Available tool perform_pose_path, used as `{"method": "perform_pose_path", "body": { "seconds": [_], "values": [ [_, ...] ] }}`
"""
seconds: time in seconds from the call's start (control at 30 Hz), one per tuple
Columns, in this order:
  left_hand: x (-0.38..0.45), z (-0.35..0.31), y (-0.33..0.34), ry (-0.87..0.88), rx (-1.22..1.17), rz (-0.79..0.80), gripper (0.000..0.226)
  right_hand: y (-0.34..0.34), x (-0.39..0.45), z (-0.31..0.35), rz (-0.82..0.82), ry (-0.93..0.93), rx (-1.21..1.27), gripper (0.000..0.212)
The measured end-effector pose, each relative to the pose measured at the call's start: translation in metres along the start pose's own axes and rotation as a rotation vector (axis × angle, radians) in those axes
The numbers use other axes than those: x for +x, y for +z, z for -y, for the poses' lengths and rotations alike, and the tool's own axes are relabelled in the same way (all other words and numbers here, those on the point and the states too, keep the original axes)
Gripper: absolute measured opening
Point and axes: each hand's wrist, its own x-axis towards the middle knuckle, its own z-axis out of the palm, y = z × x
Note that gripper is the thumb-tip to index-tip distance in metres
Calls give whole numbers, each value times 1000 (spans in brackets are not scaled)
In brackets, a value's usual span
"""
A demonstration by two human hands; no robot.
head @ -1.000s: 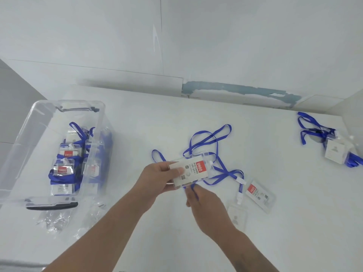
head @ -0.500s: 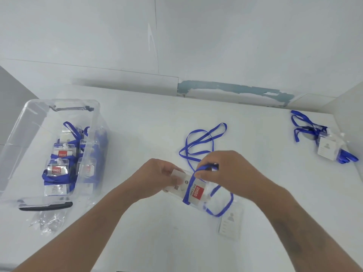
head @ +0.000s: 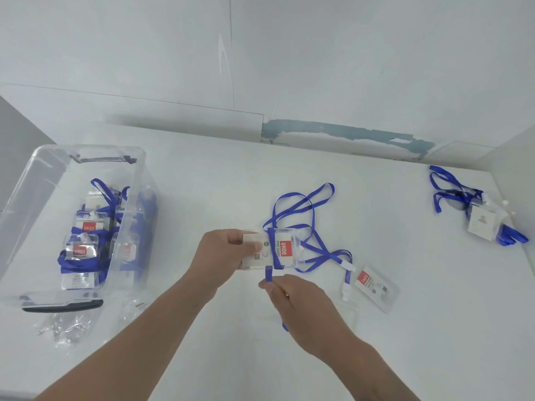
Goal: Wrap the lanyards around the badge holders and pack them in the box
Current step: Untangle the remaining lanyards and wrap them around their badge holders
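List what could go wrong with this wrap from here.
1. The blue lanyard crosses the held badge holder only about once; if the right hand slackens its pinch, the turn may slip off.
2. The lanyard's loose loops trail beside a second badge holder on the table; pulling could snag or drag it.

A clear badge holder (head: 270, 249) with a red-labelled card sits mid-frame, one band of blue lanyard (head: 301, 211) across its middle, the rest looping above and right. Another holder (head: 373, 287) lies flat lower right. A third (head: 486, 224), with bunched lanyard, lies far right. The clear box (head: 34, 180) at left holds wrapped holders.
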Motion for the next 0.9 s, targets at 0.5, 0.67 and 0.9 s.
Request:
{"method": "perform_pose_path", "body": {
  "seconds": [0.5,0.67,0.9],
  "values": [
    [-20,-21,-12,30,235,358,12,-95,43,-1,4,-58,283,5],
    [-18,-21,-19,4,-101,393,18,-57,47,-15,60,141,695,30],
    [-2,-17,-12,-64,-166,21,10,1,14,0,-23,58,414,33]
  ]
}}
